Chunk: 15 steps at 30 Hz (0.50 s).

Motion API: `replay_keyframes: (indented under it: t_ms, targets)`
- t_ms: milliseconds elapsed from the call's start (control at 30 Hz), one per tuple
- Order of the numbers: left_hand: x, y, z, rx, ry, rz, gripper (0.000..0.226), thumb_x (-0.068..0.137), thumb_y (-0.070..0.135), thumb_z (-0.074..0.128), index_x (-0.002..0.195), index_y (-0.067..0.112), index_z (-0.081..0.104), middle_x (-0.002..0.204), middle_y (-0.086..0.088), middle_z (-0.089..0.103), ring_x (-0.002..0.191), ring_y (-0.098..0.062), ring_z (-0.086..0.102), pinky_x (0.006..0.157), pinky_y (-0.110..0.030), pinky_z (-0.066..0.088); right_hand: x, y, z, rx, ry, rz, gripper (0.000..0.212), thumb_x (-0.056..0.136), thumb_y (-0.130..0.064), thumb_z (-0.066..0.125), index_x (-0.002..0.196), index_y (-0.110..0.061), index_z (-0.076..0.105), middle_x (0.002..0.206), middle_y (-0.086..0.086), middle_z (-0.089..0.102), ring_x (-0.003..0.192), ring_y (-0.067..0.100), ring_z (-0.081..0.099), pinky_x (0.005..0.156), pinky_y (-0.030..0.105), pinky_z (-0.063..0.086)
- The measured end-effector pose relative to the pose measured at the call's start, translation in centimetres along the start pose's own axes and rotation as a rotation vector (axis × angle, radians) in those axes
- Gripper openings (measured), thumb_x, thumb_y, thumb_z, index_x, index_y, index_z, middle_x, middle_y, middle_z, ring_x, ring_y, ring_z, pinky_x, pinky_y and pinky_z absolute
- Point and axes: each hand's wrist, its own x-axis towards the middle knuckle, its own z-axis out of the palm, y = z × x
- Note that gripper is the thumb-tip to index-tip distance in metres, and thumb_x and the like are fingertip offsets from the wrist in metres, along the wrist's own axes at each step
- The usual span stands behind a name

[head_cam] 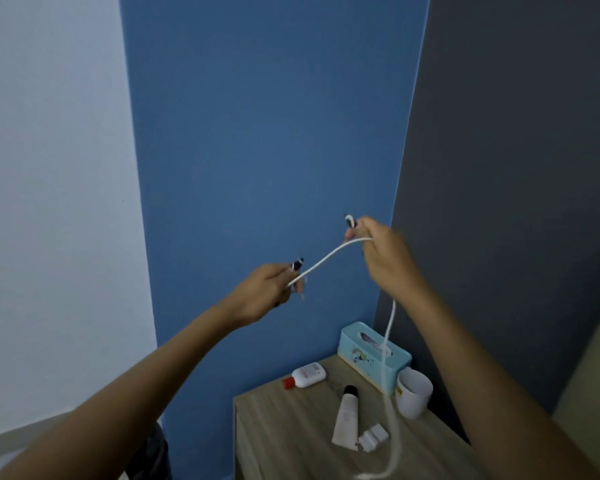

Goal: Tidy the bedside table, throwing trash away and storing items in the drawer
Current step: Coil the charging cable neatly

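Both hands are raised before the blue wall, gripping 1 white charging cable (329, 259): the left hand (262, 296) pinches its plug end, the right hand (383, 256) grasps a loop. The rest hangs onto the bedside table (284, 431) beside the white charger plug (373, 438).

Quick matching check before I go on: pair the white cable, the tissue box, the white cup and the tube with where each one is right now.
Things:
1. white cable
2. tissue box
3. white cup
4. tube

Places:
A. lying flat mid-table, black cap away from the camera
B. stretched between both hands
C. back corner by the wall
D. upright, right of the box

Pairs: 1-B, 2-C, 3-D, 4-A
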Motion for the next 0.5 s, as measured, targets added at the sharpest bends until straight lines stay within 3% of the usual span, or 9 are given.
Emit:
replay_keyframes:
  t_ms: [133,200,267,300,333,367,433,500]
  targets:
    - [-1.4,3.6,2.4,-0.582,-0.122,-0.031,0.048,0.097,0.053,0.031,0.065,0.018,0.040,0.047,0.002,0.028,0.042,-0.012,0.020,0.043,-0.022,0.021,0.9,0.0,1.4,0.069,0.071,0.154,0.027,0.092,-0.014,0.035,0.073,-0.024,0.051,0.065,-0.002,0.052,0.056,0.023,0.050,0.054,0.041,0.041]
    - [-0.8,5.3,3.4,-0.775,-0.202,-0.017,0.041,0.100,0.042,0.032,0.068,0.019,0.041,0.048,0.005,0.036,0.037,-0.009,0.027,0.042,-0.020,0.028,0.5,-0.8,2.5,0.082,0.028,0.229,0.025,0.091,-0.028,0.041,0.066,-0.027,0.045,0.075,0.003,0.060,0.074,0.029,0.059,0.065,0.041,0.046]
    - [-0.1,6.9,4.0,-0.865,-0.192,0.020,0.034,0.103,0.025,0.033,0.075,0.016,0.052,0.054,0.005,0.057,0.039,-0.007,0.048,0.045,-0.019,0.045,-1.4,-2.3,3.5,0.142,-0.020,0.193,0.015,0.087,-0.039,0.041,0.074,-0.034,0.049,0.101,0.013,0.061,0.095,0.024,0.056,0.077,0.031,0.047]
    - [0.6,7.4,4.0,-0.882,-0.161,0.043,0.031,0.103,0.017,0.033,0.083,0.013,0.057,0.062,0.003,0.067,0.048,-0.006,0.060,0.051,-0.018,0.053,-2.3,-2.7,4.3,0.195,-0.044,0.199,0.014,0.090,-0.037,0.039,0.091,-0.034,0.054,0.116,0.018,0.057,0.103,0.024,0.053,0.080,0.019,0.044]
    - [1.4,7.8,3.9,-0.902,-0.126,0.071,0.029,0.102,0.011,0.034,0.091,0.009,0.060,0.071,0.001,0.073,0.060,-0.007,0.068,0.059,-0.018,0.057,-2.9,-3.0,5.3,0.194,-0.064,0.206,0.022,0.095,-0.031,0.039,0.105,-0.021,0.056,0.125,0.020,0.054,0.111,0.028,0.053,0.082,0.016,0.043]
    - [2.3,7.8,3.5,-0.917,-0.081,0.110,0.027,0.101,0.005,0.034,0.096,0.006,0.060,0.079,-0.002,0.075,0.070,-0.009,0.072,0.069,-0.019,0.059,-3.4,-3.2,6.5,0.143,-0.104,0.229,0.024,0.098,-0.025,0.037,0.106,-0.012,0.055,0.124,0.022,0.057,0.112,0.035,0.055,0.085,0.025,0.046]
    - [3.9,7.5,2.4,-0.838,0.043,0.197,0.024,0.099,-0.004,0.034,0.098,0.005,0.057,0.089,-0.006,0.072,0.079,-0.012,0.072,0.081,-0.022,0.056,-4.2,-3.9,8.1,0.034,-0.173,0.200,0.023,0.098,-0.029,0.034,0.091,-0.013,0.049,0.104,0.019,0.066,0.095,0.039,0.061,0.078,0.044,0.050]
    - [5.1,6.1,0.8,-0.479,0.195,0.295,0.020,0.097,-0.008,0.037,0.093,0.006,0.052,0.094,-0.008,0.065,0.082,-0.009,0.068,0.086,-0.022,0.056,-5.1,-4.6,8.7,0.032,-0.217,0.100,0.025,0.098,-0.035,0.035,0.090,-0.015,0.047,0.090,0.010,0.068,0.075,0.032,0.062,0.065,0.043,0.049]
